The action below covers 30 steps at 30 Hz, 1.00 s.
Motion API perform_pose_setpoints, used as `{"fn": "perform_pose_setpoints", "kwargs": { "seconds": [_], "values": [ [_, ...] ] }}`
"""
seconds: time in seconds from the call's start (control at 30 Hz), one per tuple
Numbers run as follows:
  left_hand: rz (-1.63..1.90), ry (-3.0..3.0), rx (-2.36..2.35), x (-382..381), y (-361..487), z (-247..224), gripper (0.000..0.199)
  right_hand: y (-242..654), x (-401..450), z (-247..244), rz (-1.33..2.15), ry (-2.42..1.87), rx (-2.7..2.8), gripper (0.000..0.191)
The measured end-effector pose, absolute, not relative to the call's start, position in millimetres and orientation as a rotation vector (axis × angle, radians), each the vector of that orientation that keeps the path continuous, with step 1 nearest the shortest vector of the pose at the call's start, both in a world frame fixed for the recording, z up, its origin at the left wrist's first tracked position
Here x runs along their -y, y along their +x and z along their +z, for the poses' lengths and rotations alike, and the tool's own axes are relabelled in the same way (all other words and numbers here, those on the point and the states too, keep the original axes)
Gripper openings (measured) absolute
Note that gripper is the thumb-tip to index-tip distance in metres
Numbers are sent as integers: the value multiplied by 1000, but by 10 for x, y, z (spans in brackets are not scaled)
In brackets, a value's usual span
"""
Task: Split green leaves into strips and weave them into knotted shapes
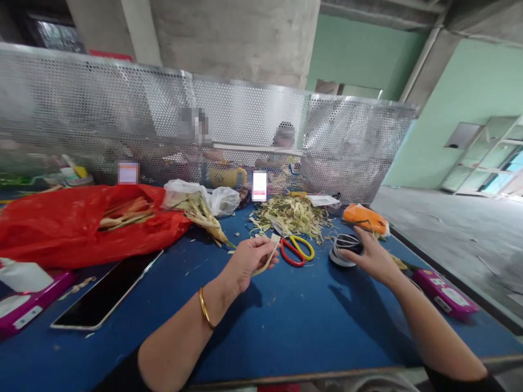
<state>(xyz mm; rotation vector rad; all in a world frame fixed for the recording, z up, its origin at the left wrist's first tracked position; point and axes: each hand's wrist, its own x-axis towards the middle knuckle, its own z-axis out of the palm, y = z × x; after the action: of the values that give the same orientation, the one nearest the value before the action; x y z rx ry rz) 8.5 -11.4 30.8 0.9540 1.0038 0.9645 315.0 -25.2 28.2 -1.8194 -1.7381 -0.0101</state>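
Observation:
Near the middle of the blue table, my left hand, with a gold bangle on the wrist, pinches a narrow pale strip that looks like dried corn husk. Just beyond it lie scissors with one red and one yellow handle, their blades pointing at a heap of husk scraps. To the right, my right hand reaches over a spool of grey cord or wire, thumb and fingers apart at its edge. Whether the fingertips touch the spool is unclear.
A red plastic bag with husks lies left, beside a phone and a purple pack. An orange bag and another purple pack sit right. A perforated metal screen stands behind; people are visible through it.

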Motion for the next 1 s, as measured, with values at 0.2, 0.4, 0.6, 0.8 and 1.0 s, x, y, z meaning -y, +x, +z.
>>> {"fn": "perform_pose_setpoints", "kwargs": {
  "seconds": [0.2,0.4,0.6,0.8,1.0],
  "values": [
    [997,1313,-1051,129,137,247,24,2286,371,626,30,-1389,1811,36],
    [1035,1626,-1025,58,96,166,37,1816,128,521,669,-1323,2114,17],
    [867,1987,-1195,20,-18,204,17,2017,36,440,1017,-1249,2054,22],
    [1031,1891,-1392,-121,-185,334,18,2220,-28,431,1184,-1220,1643,29],
    [1830,1286,-1445,-190,-104,241,34,2077,5,345,1019,-1113,1304,27]
  ]
}}
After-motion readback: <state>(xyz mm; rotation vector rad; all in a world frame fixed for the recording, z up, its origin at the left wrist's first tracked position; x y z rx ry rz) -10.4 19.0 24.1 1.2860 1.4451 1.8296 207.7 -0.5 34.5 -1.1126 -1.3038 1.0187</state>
